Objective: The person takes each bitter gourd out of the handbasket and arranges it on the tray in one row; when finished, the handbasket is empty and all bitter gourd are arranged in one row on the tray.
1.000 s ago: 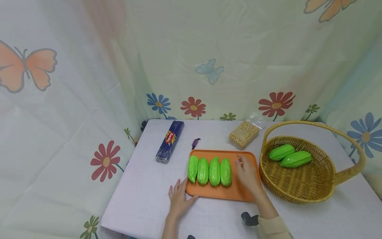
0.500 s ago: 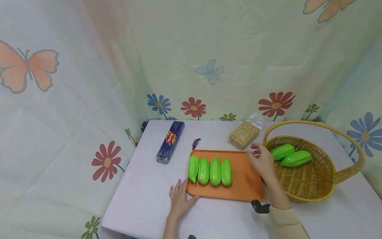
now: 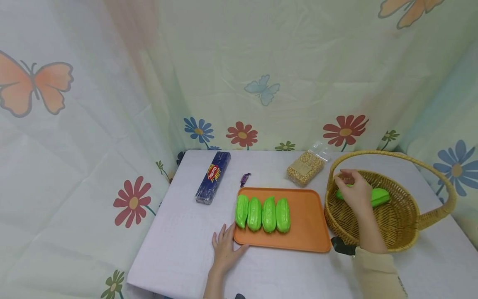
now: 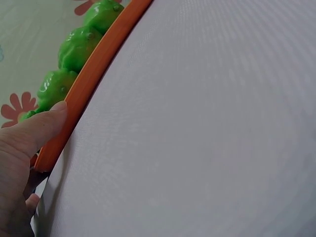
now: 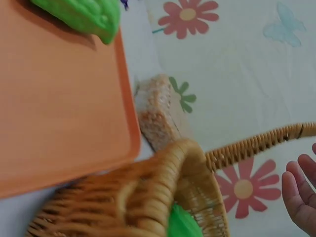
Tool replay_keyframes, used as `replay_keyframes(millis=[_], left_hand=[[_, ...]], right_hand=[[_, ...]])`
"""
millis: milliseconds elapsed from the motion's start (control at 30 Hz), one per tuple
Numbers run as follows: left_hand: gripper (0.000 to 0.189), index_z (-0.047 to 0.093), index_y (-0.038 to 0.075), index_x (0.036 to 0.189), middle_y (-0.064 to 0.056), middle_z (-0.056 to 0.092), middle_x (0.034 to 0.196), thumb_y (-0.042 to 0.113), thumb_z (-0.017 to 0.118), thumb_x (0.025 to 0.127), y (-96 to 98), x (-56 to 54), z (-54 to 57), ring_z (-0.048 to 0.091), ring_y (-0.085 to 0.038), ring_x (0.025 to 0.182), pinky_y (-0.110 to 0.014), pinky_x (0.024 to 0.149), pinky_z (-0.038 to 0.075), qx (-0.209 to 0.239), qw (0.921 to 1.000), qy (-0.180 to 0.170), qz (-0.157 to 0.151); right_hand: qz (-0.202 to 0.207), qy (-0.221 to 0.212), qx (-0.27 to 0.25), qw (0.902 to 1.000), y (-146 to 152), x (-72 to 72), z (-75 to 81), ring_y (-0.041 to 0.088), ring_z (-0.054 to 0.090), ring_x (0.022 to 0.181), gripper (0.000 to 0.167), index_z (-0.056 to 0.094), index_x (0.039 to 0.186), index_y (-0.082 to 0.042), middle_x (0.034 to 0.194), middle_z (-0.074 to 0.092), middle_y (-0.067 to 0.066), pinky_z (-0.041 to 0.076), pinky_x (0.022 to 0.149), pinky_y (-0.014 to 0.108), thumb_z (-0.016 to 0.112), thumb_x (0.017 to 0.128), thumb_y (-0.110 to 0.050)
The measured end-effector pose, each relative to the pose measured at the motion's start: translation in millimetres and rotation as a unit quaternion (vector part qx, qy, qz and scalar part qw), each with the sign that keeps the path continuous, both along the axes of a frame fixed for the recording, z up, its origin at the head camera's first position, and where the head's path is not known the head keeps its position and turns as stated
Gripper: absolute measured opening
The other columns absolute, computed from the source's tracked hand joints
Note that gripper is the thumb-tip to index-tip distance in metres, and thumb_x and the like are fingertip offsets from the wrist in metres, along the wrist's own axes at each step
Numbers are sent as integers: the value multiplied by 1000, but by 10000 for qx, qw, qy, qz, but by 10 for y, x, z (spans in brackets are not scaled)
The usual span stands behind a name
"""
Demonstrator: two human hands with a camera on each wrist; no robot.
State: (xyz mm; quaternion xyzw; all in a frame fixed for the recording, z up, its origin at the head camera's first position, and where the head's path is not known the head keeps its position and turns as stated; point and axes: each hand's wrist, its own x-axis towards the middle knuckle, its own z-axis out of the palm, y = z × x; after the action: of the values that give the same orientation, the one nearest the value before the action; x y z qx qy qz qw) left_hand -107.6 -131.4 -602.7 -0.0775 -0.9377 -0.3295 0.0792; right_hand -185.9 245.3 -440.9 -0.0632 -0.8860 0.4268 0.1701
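Observation:
Several shiny green ridged melons (image 3: pixel 269 214) lie side by side on the left part of an orange tray (image 3: pixel 309 224). My left hand (image 3: pixel 224 254) is at the tray's near left corner, fingers spread. In the left wrist view its thumb (image 4: pixel 44 126) touches the tray rim. My right hand (image 3: pixel 358 194) hovers over the wicker basket (image 3: pixel 408 226), fingers loosely bent, holding nothing visible. Two more green melons (image 3: pixel 381 197) are inside the basket, partly hidden behind that hand. The right wrist view shows some right fingers (image 5: pixel 298 195) beyond the basket handle.
The basket's tall handle (image 3: pixel 388 153) arches over it on the right of the table. Behind the tray are a clear bag of grain (image 3: pixel 306 167) and a purple wrapped candy (image 3: pixel 244 179). A blue Barilla spaghetti box (image 3: pixel 213 177) lies at back left.
My right hand has moved right, from over the tray beside the melons to above the basket. The left hand, tray and melons stay where they were.

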Motion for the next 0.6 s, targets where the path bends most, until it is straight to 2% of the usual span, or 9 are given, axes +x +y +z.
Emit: replay_keyframes(millis=[100,233,300,500,600], left_hand=[[81,36,12,140,-6,45,136,57,61,77,-4,2,2,25,-33,132,-58,102,0,-9,10000,-37,6],[81,37,12,140,-5,45,136,57,61,77,-5,-2,4,25,-33,132,-58,102,1,-71,10000,-10,11],[81,36,12,140,-5,45,136,57,61,77,-6,-4,1,25,-33,132,-58,102,1,-88,10000,-7,11],[82,35,13,141,-5,44,137,57,61,77,-9,-5,6,23,-32,133,-56,103,-2,-43,9999,-158,-9],[82,35,12,141,-6,44,138,57,61,77,-8,-4,13,23,-32,133,-57,103,-2,-18,9998,-213,-13]], right_hand=[[-97,-118,-98,9998,119,-22,24,36,50,99,44,50,125,2,115,54,24,43,71,38,45,94,-29],[-313,-420,-409,9978,267,-56,43,42,44,110,52,43,132,1,124,48,26,38,83,55,38,95,-35],[-413,-601,-555,9958,333,-64,47,44,41,114,56,40,135,0,127,45,27,37,84,57,36,95,-39],[-726,-979,-937,9881,514,-89,-3,41,37,118,60,34,139,-1,133,39,25,37,81,49,33,94,-41],[-845,-1142,-1012,9847,619,-104,-72,43,34,120,62,32,140,1,137,34,27,36,85,52,33,94,-42]])
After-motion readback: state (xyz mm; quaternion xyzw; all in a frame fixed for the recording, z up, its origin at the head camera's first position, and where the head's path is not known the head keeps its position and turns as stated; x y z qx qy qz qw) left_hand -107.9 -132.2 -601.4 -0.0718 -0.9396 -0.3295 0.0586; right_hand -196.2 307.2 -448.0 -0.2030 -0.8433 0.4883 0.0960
